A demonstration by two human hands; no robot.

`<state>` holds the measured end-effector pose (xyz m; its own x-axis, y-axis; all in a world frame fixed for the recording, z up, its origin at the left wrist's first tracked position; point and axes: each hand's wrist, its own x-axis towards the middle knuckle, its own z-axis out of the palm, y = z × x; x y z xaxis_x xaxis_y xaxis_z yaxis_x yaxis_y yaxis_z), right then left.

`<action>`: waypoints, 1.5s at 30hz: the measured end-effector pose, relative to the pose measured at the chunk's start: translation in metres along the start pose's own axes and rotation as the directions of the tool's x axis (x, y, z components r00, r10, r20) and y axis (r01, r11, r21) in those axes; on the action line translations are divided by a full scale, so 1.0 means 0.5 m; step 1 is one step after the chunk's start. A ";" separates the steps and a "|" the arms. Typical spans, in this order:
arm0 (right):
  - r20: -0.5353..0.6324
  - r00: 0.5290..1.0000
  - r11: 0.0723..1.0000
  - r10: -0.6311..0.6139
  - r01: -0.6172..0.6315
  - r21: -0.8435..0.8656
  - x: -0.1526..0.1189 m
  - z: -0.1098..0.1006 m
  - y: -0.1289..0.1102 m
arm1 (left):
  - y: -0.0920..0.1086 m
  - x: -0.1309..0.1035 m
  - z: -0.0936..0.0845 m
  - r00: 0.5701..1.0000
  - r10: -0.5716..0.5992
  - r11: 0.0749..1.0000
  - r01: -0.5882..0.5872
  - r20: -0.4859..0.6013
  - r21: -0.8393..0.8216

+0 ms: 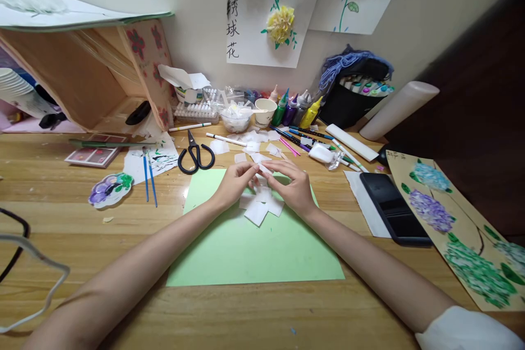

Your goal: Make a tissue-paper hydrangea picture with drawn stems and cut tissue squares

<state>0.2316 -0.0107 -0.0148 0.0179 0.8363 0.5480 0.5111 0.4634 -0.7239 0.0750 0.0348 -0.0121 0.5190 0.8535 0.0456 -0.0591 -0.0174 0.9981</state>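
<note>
My left hand (238, 181) and my right hand (293, 183) meet over the upper part of a green sheet of paper (262, 257). Between their fingertips they pinch a small white piece of paper (263, 169). Below the hands, several white paper squares (256, 213) lie overlapping on the green sheet. More loose white paper pieces (253, 146) are scattered on the table just beyond the fingers. Black-handled scissors (196, 153) lie to the left of my left hand.
Behind stand a paper cup (265, 112), a bowl of white scraps (237, 117) and paint bottles (290, 109). On the left are a paint palette (110, 190) and brushes (150, 178). A black phone (396, 210) and a flower picture (463, 229) lie on the right.
</note>
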 end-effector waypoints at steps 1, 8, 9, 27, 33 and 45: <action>0.001 1.000 1.000 0.005 -0.005 -0.001 0.000 0.000 0.000 | -0.002 0.001 -0.001 1.000 -0.006 1.000 0.006 -0.004 -0.006; 0.002 0.999 0.999 0.035 -0.035 0.012 -0.001 0.001 0.002 | -0.008 0.003 -0.003 1.000 0.006 1.000 -0.006 -0.003 0.003; 0.004 0.999 0.999 0.040 -0.040 0.017 -0.002 0.001 0.002 | -0.008 0.003 -0.003 1.000 0.009 1.000 -0.009 -0.004 0.005; -0.006 0.999 0.999 0.037 -0.037 0.013 -0.003 0.003 -0.001 | 0.003 0.000 0.003 0.998 0.025 0.999 -0.023 -0.065 0.022; 0.017 1.000 1.000 0.019 -0.019 0.005 -0.003 0.003 -0.002 | 0.002 0.000 0.006 0.996 0.030 0.999 -0.026 -0.089 0.046; 0.018 0.994 0.986 -0.111 0.113 -0.125 -0.012 0.006 0.006 | -0.005 -0.001 0.006 0.995 0.027 0.997 -0.019 -0.101 0.081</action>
<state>0.2305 -0.0136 -0.0215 -0.0547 0.7848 0.6173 0.6136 0.5141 -0.5993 0.0775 0.0331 -0.0143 0.4287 0.9009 0.0685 -0.0002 -0.0757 0.9971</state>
